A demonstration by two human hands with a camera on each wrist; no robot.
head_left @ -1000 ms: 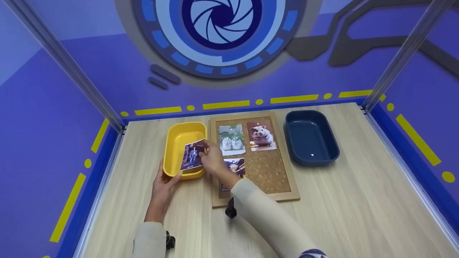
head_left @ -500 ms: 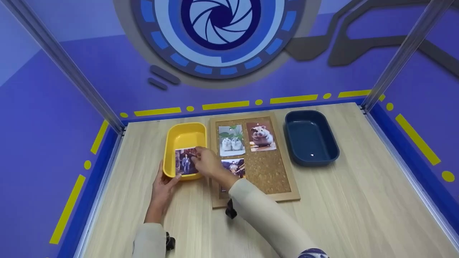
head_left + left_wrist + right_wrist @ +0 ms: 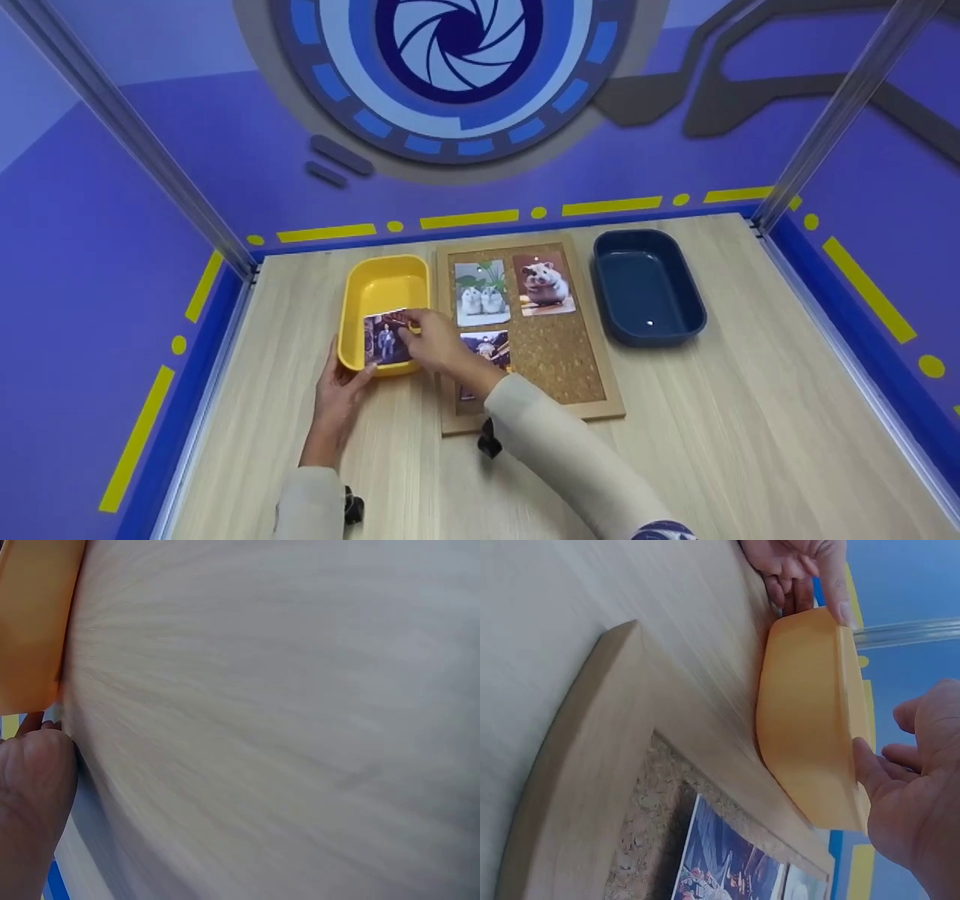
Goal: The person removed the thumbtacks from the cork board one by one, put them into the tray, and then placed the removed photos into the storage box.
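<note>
In the head view, my left hand [image 3: 337, 394] grips the near left corner of a yellow tray [image 3: 386, 286], thumb over the rim and fingers along the outer side. My right hand [image 3: 436, 341] reaches over the tray's right side and pinches the right edge of a photo [image 3: 381, 341] of a standing figure, which lies over the near part of the tray. From the right wrist, the tray's outer wall [image 3: 806, 705] shows between both hands, while the photo is hidden. The left wrist view catches only part of the left hand [image 3: 34, 787] beside the tray.
A wood-framed cork board [image 3: 559, 360] lies right of the tray. Pinned on it are a photo of two hamsters [image 3: 481, 296], a single-hamster photo [image 3: 546, 286] and another photo [image 3: 487, 346], partly covered by the right forearm. Farther right stands a dark blue tray [image 3: 646, 289].
My right hand has lowered the photo into the yellow tray, moving slightly left and toward me; the photo turned from slanted to nearly straight. My left hand has stayed at the tray's corner.
</note>
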